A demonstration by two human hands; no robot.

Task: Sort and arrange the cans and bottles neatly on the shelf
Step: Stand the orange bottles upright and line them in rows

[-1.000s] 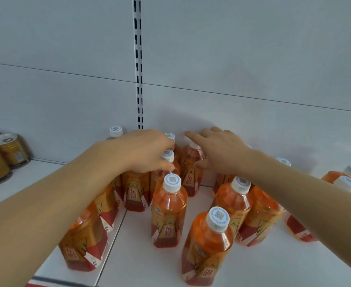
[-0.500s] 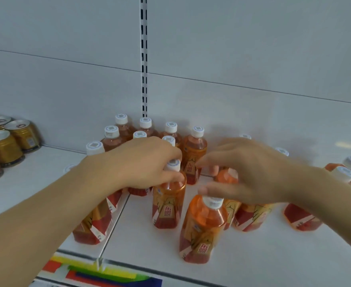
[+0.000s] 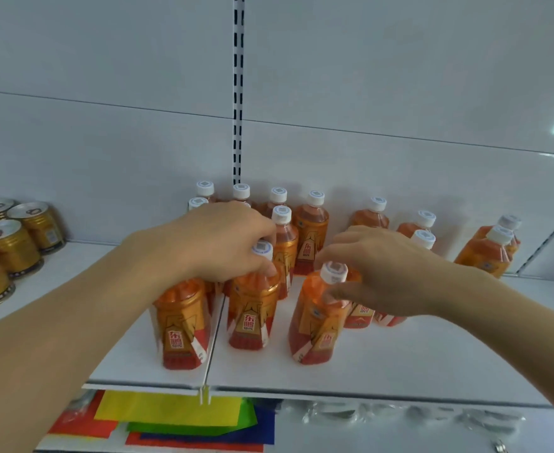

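Several orange drink bottles with white caps stand on the white shelf (image 3: 399, 364). My left hand (image 3: 223, 243) grips the neck of a front bottle (image 3: 252, 308), fingers curled just under its cap. My right hand (image 3: 377, 273) curls round the neck of another front bottle (image 3: 311, 325), thumb below the cap. A third front bottle (image 3: 181, 328) stands left of them, its cap hidden under my left wrist. More bottles (image 3: 311, 223) line the back wall. Several gold cans (image 3: 14, 243) stand at the far left.
A pair of bottles (image 3: 488, 253) stands apart at the right, near the shelf's side bracket. Bare shelf lies in front of the bottles and to their right. Below the shelf edge lie coloured sheets (image 3: 171, 413) and clear wrapped items.
Both hands have drawn back from the rear bottles to the front ones, and each now holds a front bottle by the neck. The view has pulled back and shows the shelf edge.
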